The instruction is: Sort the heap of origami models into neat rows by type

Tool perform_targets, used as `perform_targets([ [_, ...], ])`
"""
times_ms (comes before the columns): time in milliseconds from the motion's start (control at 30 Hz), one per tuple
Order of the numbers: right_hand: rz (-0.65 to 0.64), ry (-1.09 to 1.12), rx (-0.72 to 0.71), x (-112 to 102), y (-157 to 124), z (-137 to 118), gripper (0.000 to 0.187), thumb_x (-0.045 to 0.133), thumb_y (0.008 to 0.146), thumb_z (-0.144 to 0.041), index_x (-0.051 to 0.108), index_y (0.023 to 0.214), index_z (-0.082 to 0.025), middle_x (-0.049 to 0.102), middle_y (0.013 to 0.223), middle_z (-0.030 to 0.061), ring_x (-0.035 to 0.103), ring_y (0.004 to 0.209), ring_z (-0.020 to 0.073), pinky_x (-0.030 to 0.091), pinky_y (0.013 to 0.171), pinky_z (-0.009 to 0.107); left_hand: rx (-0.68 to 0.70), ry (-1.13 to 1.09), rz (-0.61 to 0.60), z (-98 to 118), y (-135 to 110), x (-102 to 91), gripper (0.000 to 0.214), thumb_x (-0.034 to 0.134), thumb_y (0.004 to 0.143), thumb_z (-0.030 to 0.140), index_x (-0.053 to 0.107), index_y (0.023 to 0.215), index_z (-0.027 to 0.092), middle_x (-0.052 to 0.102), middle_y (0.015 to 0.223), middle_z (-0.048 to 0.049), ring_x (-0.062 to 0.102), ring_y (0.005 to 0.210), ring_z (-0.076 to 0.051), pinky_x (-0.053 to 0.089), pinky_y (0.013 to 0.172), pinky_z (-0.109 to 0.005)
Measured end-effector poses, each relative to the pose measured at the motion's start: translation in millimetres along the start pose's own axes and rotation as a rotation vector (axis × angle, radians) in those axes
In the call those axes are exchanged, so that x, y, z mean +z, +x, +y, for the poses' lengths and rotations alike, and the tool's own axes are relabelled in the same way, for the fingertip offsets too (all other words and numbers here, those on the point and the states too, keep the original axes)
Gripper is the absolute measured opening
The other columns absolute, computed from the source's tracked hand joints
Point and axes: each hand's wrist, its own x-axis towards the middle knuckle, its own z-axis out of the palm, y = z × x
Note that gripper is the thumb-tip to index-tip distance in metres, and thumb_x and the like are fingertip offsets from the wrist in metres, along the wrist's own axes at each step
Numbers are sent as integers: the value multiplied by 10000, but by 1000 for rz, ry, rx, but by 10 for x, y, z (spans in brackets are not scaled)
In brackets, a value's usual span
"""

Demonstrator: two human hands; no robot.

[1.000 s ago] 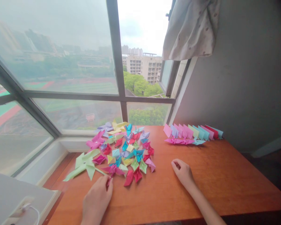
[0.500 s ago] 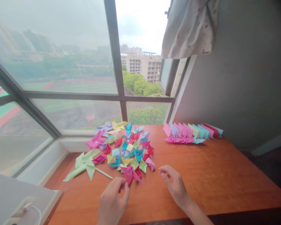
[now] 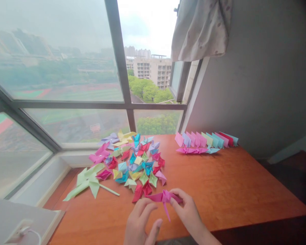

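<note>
A magenta origami crane (image 3: pixel 165 196) is pinched between the thumb and fingers of my right hand (image 3: pixel 187 207), above the front part of the table. Its wings stretch left and right, and a narrow point hangs down. Close to the left wing is my left hand (image 3: pixel 142 221), thumb and fingers apart; whether a fingertip touches the wing I cannot tell. Just beyond are red folded paper pieces (image 3: pixel 137 193), part of a colourful pile of origami (image 3: pixel 135 166). Left of the pile lies a pale green paper pinwheel (image 3: pixel 89 180) with a stick.
On the wooden table (image 3: pixel 219 190), a row of folded paper pieces (image 3: pixel 206 139) stands at the back right, with several magenta and blue cranes (image 3: pixel 193 150) before it. Windows rise behind the table. A plugged-in white cable (image 3: pixel 28 231) is at the lower left.
The magenta crane has come off the pile's near edge, moving right and toward me into my right hand. My left hand has shifted right and its fingers have spread. The view has turned slightly.
</note>
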Motion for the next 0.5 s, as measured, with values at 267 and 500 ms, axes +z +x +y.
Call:
perform_targets([
  [267, -61, -27, 51, -34, -88, -62, 240, 636, 832, -369, 719, 945, -175, 725, 919, 81, 656, 846, 228, 503, 761, 302, -247, 9, -25, -23, 114, -119, 260, 588, 875, 387, 649, 1050, 205, 679, 1030, -118, 637, 866, -250, 517, 730, -327],
  [500, -138, -6, 52, -87, -111, -154, 183, 622, 815, -309, 718, 900, -179, 720, 877, 60, 641, 822, 212, 496, 765, 296, -446, -269, -385, -43, 147, -73, 268, 549, 874, 384, 643, 742, 171, 605, 703, -26, 543, 687, -185, 419, 641, -253],
])
